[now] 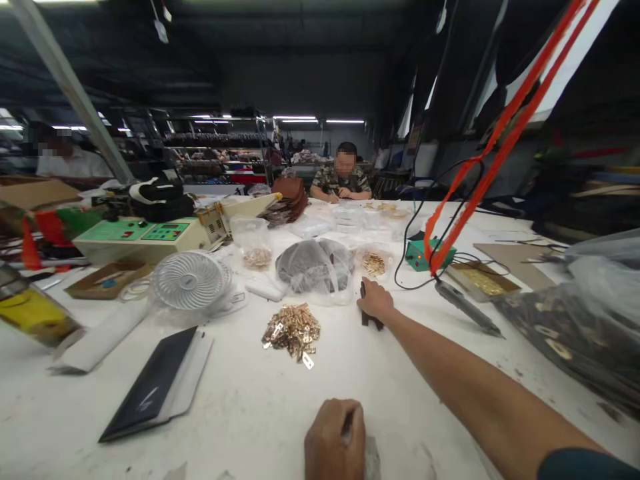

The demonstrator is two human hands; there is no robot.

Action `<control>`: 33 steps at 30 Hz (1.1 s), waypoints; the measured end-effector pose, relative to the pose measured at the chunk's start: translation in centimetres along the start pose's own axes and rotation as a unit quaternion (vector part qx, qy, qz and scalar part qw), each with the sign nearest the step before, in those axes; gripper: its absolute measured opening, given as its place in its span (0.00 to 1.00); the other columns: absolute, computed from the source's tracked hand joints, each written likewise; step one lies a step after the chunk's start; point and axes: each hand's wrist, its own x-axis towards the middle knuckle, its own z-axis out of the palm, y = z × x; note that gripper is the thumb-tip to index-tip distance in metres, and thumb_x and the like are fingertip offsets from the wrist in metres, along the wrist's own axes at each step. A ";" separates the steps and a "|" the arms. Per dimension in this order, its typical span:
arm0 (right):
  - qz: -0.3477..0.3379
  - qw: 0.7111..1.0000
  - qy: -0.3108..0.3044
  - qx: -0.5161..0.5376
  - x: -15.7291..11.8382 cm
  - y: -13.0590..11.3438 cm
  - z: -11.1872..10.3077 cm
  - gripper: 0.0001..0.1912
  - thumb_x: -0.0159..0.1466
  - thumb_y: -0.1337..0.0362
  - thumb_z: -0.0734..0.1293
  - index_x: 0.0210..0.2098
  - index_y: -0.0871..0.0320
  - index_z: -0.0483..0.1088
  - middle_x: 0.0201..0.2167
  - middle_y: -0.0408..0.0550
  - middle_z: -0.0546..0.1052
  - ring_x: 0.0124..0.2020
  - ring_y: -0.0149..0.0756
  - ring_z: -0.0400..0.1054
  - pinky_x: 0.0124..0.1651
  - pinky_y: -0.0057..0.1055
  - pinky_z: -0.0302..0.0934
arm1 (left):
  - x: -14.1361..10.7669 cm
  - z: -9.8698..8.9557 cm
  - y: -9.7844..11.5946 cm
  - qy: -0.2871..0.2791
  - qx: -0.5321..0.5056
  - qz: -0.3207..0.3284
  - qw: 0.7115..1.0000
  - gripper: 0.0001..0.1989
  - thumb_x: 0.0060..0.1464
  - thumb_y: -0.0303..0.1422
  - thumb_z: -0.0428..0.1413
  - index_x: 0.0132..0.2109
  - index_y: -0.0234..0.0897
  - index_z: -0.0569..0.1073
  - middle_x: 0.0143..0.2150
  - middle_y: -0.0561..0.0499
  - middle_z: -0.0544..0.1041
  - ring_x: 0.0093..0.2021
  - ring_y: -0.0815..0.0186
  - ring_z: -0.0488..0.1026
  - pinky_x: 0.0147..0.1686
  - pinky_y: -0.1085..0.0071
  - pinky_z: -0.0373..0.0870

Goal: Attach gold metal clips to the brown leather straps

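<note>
My right hand [377, 300] reaches far out over the white table, its fingers closed on a small dark brown piece [363, 290]. More dark brown pieces [371, 322] lie under that hand; their exact kind is hard to make out. Close to the front edge is my left hand [335, 437], curled into a loose fist. What it holds, if anything, is hidden, and a greyish, see-through scrap [373, 459] shows beside it. Between the hands and to the left lies a pile of small gold metal fittings [291, 331]. A plastic bag with grey contents [316, 267] sits behind the pile.
A white fan [190, 280] and a dark notebook [155, 380] lie left. Right are a soldering iron [467, 308] hanging by red straps [500, 137], a green box [429, 255] and a large plastic bag [575, 327]. A person [341, 179] sits across the table.
</note>
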 end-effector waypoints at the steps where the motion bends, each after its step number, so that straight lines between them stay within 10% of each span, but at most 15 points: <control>1: -0.006 1.000 -0.008 -0.005 0.0 0.7 -0.3 0.43 0.60 0.61 0.67 0.73 0.56 0.52 0.62 0.59 0.67 0.61 0.52 0.63 0.58 0.44 0.60 | 0.1 -0.1 0.1 -0.008 0.001 0.007 1.000 0.07 0.65 0.31 0.54 0.38 0.42 0.77 0.32 0.53 0.76 0.33 0.68 0.74 0.36 0.73 0.69; 12: -0.050 0.995 -0.066 -0.046 -2.5 11.1 -3.5 0.43 0.54 0.63 0.71 0.69 0.50 0.62 0.63 0.52 0.68 0.61 0.51 0.63 0.57 0.38 0.61 | 0.6 -0.7 0.9 -0.036 -0.007 -0.011 0.999 0.08 0.65 0.37 0.55 0.39 0.43 0.77 0.35 0.54 0.78 0.35 0.67 0.75 0.38 0.71 0.69; 20: -0.027 0.997 -0.063 -0.037 -9.5 20.1 -5.7 0.40 0.54 0.65 0.69 0.67 0.52 0.66 0.61 0.51 0.70 0.59 0.47 0.65 0.57 0.35 0.60 | 0.7 -0.5 0.8 -0.048 0.015 -0.002 0.999 0.11 0.65 0.41 0.54 0.40 0.44 0.78 0.37 0.54 0.79 0.37 0.65 0.76 0.40 0.68 0.70; 33: 0.001 1.000 -0.028 -0.012 -22.4 21.1 -5.7 0.38 0.56 0.64 0.65 0.67 0.54 0.66 0.62 0.51 0.70 0.59 0.49 0.64 0.60 0.42 0.57 | 0.9 -0.4 0.6 -0.063 0.048 0.005 0.997 0.17 0.63 0.49 0.52 0.40 0.45 0.79 0.39 0.53 0.80 0.40 0.62 0.78 0.42 0.66 0.72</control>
